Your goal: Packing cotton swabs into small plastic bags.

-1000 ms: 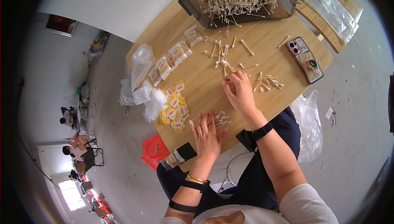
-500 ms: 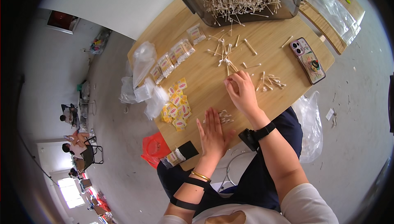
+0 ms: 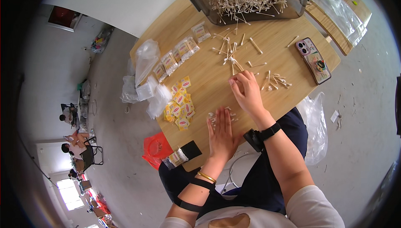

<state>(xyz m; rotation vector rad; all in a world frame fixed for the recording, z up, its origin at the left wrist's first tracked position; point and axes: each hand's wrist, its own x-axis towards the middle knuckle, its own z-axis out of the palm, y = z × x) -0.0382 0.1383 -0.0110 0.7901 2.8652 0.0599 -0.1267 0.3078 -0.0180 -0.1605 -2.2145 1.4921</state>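
My left hand [image 3: 221,136] lies flat with fingers stretched out over a small bunch of cotton swabs [image 3: 232,115] near the table's front edge. To its right and farther in, my right hand [image 3: 247,91] is closed, thumb and fingers curled together. Whatever is in its fingertips is too small to make out. Loose cotton swabs [image 3: 229,50] are scattered just beyond that hand, and a small heap of swabs [image 3: 279,80] lies to its right. Left of my left hand is a pile of yellow and white paper labels [image 3: 180,104].
A grey plastic bin [image 3: 257,18] full of swabs stands at the table's far side. Filled swab packets [image 3: 176,55] line up at the left beside clear plastic bags [image 3: 147,61]. A phone [image 3: 313,61] lies at the right; another swab packet [image 3: 177,158] rests at the near left corner.
My left hand has shifted slightly right and forward, covering more of the swab bunch. My right hand has hardly moved.
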